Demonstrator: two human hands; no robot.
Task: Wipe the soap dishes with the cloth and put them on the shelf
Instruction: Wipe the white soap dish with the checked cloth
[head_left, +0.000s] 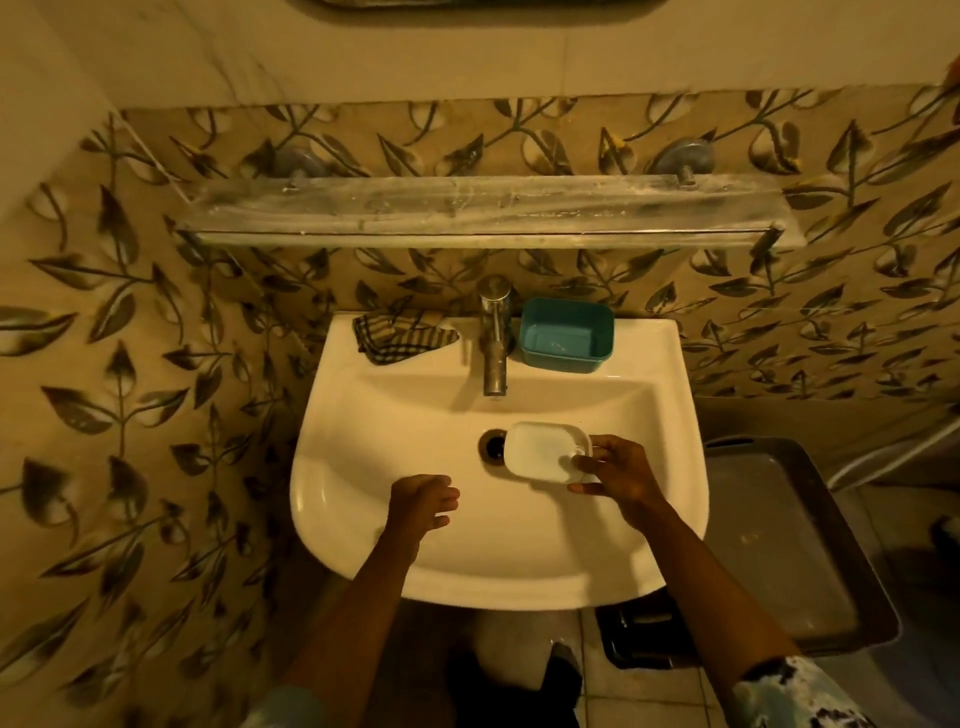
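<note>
My right hand (615, 473) grips a white soap dish (540, 451) by its right edge, holding it over the basin just right of the drain (494, 445). My left hand (423, 503) hovers over the basin's front left, fingers loosely curled, holding nothing. A teal soap dish (566, 335) stands on the sink's back rim, right of the tap (494, 332). The checked cloth (400, 335) lies crumpled on the back rim, left of the tap. The glass shelf (467, 210) runs along the wall above the sink and bears nothing.
The white sink (363, 415) juts out from a leaf-patterned tiled wall. A dark grey lidded bin (769, 540) stands low at the right, close beside the sink. Below the sink is a tiled floor.
</note>
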